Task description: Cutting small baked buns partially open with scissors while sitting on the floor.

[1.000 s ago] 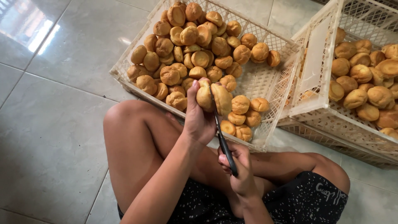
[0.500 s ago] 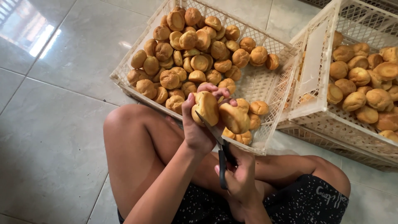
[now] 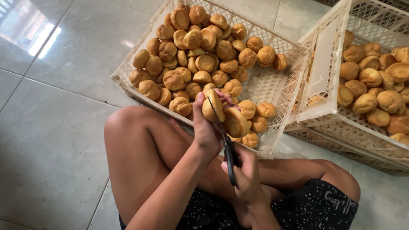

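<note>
Nearest me, my right hand (image 3: 249, 181) grips black scissors (image 3: 228, 151), blades in a golden bun (image 3: 223, 115) pinched by my left hand (image 3: 207, 127). Beyond, a white crate (image 3: 272, 85) holds heaped buns; a second crate (image 3: 328, 76), right, holds more.

A white lattice crate (image 3: 294, 76) of golden round buns (image 3: 194, 38) sits on the grey tiled floor (image 3: 51, 127), touching a second bun-filled crate (image 3: 328, 64) on the right.
</note>
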